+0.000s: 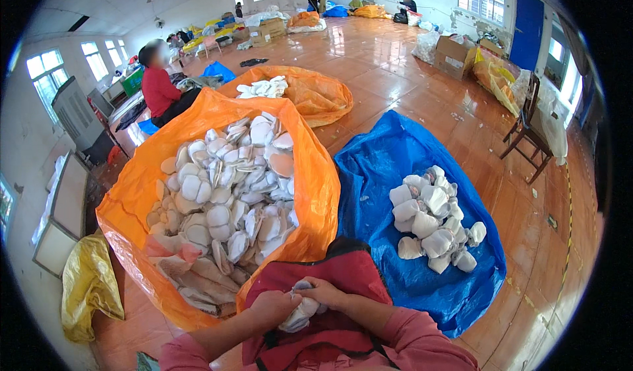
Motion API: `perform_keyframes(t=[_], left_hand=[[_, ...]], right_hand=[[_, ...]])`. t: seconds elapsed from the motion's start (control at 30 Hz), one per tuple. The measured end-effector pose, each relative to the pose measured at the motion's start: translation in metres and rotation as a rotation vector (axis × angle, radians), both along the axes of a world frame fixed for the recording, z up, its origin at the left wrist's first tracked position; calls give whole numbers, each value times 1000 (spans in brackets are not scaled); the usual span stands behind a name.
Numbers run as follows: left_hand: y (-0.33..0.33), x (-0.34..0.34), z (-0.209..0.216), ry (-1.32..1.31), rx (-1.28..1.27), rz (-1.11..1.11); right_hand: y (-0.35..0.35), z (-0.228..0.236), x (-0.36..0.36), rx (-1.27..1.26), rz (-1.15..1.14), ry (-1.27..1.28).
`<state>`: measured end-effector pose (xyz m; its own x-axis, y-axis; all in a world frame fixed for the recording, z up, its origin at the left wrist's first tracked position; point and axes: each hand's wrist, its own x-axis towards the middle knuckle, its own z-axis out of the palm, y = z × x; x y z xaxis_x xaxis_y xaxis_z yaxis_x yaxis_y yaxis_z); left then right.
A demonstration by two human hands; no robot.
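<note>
Polished reddish floor (395, 74) runs back to distant windows, with a large orange sack (132, 193) heaped with pale pads in front of the person. Right of that sack lies a blue sheet (376, 167) bearing a smaller pile (432, 219). Just below the sack's near rim, over a red lap, the left hand (270, 305) and right hand (326, 292) both close around a white bundle (300, 312) — probably folded pads — fingers curled tight on it

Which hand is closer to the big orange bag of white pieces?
Left. The left hand sits right beside the orange bag; the right hand is farther off, toward the blue sheet.
</note>
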<state>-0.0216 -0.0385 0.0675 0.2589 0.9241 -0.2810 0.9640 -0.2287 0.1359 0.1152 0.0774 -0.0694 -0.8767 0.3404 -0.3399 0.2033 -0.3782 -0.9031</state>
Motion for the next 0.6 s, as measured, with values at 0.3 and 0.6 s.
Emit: perform_keyframes(t=[0.3,0.6], left_hand=[[-13,-17,-7,-58,-38,-180],[21,-27,-15,-354,142,610]], right_hand=[[1,27,12,-94,80,-56],[19,25,2,67,-267,293]])
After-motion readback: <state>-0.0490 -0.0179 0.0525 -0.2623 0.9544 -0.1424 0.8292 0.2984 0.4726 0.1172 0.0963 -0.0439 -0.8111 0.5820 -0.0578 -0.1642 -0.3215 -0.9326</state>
